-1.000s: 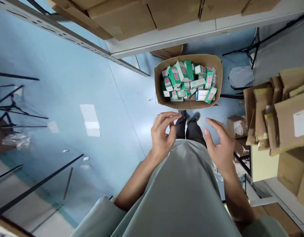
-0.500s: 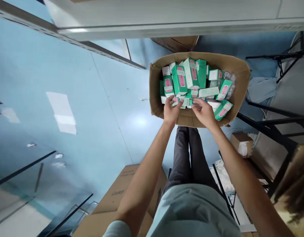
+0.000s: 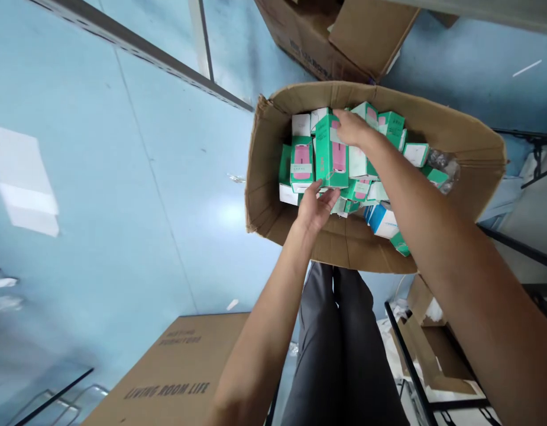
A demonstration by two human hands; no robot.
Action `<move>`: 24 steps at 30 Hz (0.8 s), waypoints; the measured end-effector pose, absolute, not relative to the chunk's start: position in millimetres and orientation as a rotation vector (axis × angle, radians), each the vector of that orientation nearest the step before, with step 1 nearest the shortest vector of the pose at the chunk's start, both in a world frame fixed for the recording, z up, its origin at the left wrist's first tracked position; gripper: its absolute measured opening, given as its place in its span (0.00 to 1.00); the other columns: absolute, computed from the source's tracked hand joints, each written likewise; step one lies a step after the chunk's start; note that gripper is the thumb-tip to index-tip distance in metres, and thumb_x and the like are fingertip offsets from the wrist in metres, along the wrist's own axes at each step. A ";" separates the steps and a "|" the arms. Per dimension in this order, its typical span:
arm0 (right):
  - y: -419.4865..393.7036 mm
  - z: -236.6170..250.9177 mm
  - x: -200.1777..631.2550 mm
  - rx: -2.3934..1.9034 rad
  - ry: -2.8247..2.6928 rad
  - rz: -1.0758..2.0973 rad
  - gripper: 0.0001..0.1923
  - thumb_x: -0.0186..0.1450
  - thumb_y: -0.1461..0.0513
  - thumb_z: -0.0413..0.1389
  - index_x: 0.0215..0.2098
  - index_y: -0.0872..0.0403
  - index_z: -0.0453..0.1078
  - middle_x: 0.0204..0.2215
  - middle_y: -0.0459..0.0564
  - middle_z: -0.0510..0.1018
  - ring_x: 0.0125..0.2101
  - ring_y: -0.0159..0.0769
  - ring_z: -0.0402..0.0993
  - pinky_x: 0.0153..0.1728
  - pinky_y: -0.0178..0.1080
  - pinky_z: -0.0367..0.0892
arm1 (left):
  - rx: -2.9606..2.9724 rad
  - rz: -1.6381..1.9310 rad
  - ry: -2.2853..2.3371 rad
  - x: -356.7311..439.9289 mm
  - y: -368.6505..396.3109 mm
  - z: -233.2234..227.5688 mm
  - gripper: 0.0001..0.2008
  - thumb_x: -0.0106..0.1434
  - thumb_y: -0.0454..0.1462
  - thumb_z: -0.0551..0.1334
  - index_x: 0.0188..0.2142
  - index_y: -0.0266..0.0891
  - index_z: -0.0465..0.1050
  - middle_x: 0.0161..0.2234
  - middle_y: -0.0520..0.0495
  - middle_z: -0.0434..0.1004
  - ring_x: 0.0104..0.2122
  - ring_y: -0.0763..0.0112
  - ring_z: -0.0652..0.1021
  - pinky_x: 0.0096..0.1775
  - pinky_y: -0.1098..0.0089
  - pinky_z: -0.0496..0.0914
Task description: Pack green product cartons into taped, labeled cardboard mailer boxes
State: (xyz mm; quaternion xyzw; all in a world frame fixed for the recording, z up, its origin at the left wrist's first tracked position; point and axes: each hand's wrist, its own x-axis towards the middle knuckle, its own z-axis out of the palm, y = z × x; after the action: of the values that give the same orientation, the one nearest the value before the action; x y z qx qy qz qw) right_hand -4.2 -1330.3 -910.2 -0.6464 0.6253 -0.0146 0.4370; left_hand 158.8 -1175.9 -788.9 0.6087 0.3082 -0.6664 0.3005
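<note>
Step in hand: I am picking through the open brown cardboard carton [image 3: 344,248] on the blue floor [image 3: 122,177], both hands inside it, on one tall green-and-white product box with a pink picture [image 3: 330,151].
Left grip: my left hand [image 3: 315,207] sits under the lower end of that box, fingers apart and cupped, touching its bottom edge.
Right grip: my right hand [image 3: 350,127] lies on the box's upper right corner; fingers curl over it, but I cannot tell whether they have clamped.
Next move: I judge it calls for closing both grips and lifting straight up, clear of the neighbours.
Carton contents: a loose heap of small green-and-white boxes [image 3: 300,163], one blue-and-white box [image 3: 382,220] near its near wall, crumpled clear plastic [image 3: 444,163] at its right wall.
Beyond the carton: a printed brown carton [image 3: 175,378] lies by my legs.
</note>
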 end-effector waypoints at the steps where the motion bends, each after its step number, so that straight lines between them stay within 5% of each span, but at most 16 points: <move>1: -1327.7 -909.1 -1.0 -1.601 1.563 0.034 0.18 0.77 0.71 0.55 0.62 0.64 0.76 0.60 0.62 0.85 0.66 0.57 0.81 0.73 0.67 0.69 | 1.597 -1.784 0.819 160.3 -1172.5 -789.1 0.11 0.76 0.34 0.66 0.55 0.40 0.71 0.47 0.38 0.77 0.48 0.60 0.87 0.46 0.64 0.90; 6: -1270.7 -849.1 11.0 -1.560 1.564 0.073 0.27 0.77 0.70 0.52 0.72 0.62 0.70 0.71 0.66 0.77 0.72 0.56 0.74 0.77 0.63 0.65 | 1.587 -1.870 0.854 172.9 -1141.2 -763.4 0.08 0.76 0.40 0.66 0.51 0.40 0.74 0.45 0.39 0.78 0.43 0.63 0.85 0.47 0.63 0.89; 11: -1178.2 -737.4 11.8 -1.431 1.589 -0.084 0.27 0.77 0.65 0.53 0.72 0.57 0.72 0.70 0.65 0.78 0.73 0.57 0.72 0.78 0.62 0.65 | 1.805 -1.944 0.817 203.8 -1090.8 -683.6 0.12 0.74 0.46 0.70 0.45 0.40 0.77 0.36 0.46 0.77 0.35 0.65 0.84 0.44 0.64 0.87; 20: -1058.1 -508.7 -3.0 -1.108 1.869 -0.092 0.28 0.75 0.65 0.55 0.71 0.59 0.74 0.69 0.68 0.79 0.69 0.58 0.76 0.75 0.58 0.68 | 1.886 -2.195 0.152 241.0 -1019.8 -492.1 0.36 0.42 0.30 0.88 0.47 0.42 0.74 0.44 0.49 0.87 0.38 0.69 0.87 0.47 0.68 0.82; 24: -1007.1 -398.8 -24.3 -1.037 2.069 -0.309 0.27 0.75 0.62 0.54 0.70 0.59 0.75 0.66 0.68 0.81 0.67 0.58 0.76 0.74 0.59 0.68 | 1.812 -2.335 -0.334 220.9 -1014.0 -412.0 0.43 0.36 0.35 0.90 0.51 0.43 0.76 0.44 0.53 0.84 0.36 0.70 0.86 0.45 0.68 0.82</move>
State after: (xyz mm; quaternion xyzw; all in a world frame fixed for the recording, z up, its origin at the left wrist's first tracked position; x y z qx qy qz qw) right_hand -24.3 -1007.1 -398.8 -0.4085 0.8150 -0.1218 0.3924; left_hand 220.9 -1014.0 -412.0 0.6071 -0.1120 -0.7822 0.0833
